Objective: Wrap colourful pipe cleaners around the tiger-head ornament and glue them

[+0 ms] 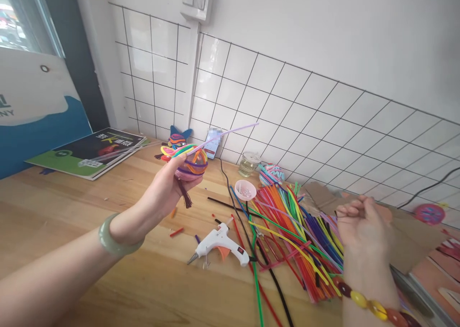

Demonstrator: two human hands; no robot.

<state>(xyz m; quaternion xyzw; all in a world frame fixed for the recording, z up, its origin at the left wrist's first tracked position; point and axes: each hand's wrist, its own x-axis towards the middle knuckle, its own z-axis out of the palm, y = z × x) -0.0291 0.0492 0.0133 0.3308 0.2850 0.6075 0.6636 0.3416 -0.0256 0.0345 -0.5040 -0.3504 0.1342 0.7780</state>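
My left hand (170,185) is closed around a round craft figure of colourful pipe cleaners (190,166), held up above the table. Pink, yellow, green, orange and purple strands wrap it, and a dark tassel (186,197) hangs below. From its top a light purple pipe cleaner (233,130) sticks out to the right, its far end free. My right hand (362,224) is raised at the right, over the edge of the pipe cleaner pile (287,226). Its fingers are curled in, and nothing shows in them. A white glue gun (217,243) lies on the table between my hands.
Red-handled scissors (269,250) lie on the pile. Behind are a pink bowl (245,190), a glass jar (249,164), a phone (213,145) and another pipe cleaner figure (178,137). A black cable (227,178) crosses the table. A book (93,152) lies left, cardboard (406,240) right.
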